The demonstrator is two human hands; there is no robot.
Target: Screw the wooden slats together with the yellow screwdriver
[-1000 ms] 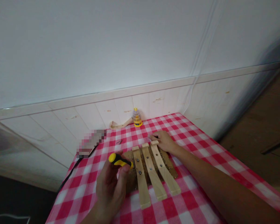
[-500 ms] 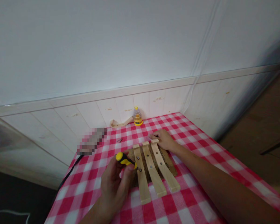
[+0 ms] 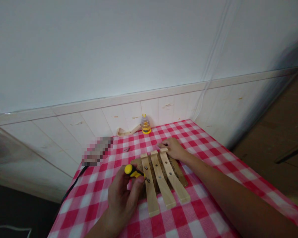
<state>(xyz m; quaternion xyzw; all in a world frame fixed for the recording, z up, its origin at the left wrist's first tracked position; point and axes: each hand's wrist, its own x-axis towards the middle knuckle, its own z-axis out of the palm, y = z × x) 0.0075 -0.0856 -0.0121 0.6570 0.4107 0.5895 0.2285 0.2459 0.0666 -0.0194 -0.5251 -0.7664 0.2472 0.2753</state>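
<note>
My left hand is closed round a small yellow-and-black screwdriver. Its tip meets a screw in the leftmost of three curved wooden hooks. These pale strips lie side by side across a brown, dark-speckled wooden board, with screws or screw holes in each. At the board's far edge, my right hand has its fingers curled by the raised end of the rightmost hook. Its grip on the board is partly hidden.
A red-and-white checked cloth covers the table. By the wall stand a clear-and-yellow bit holder and another curved wooden piece. Small screws lie nearer. A blurred-out object with a black cord sits at the left edge.
The screwdriver handle has tilted slightly, its tip staying at the same screw. Otherwise both hands and the board keep their places; the whole view shifts a little.
</note>
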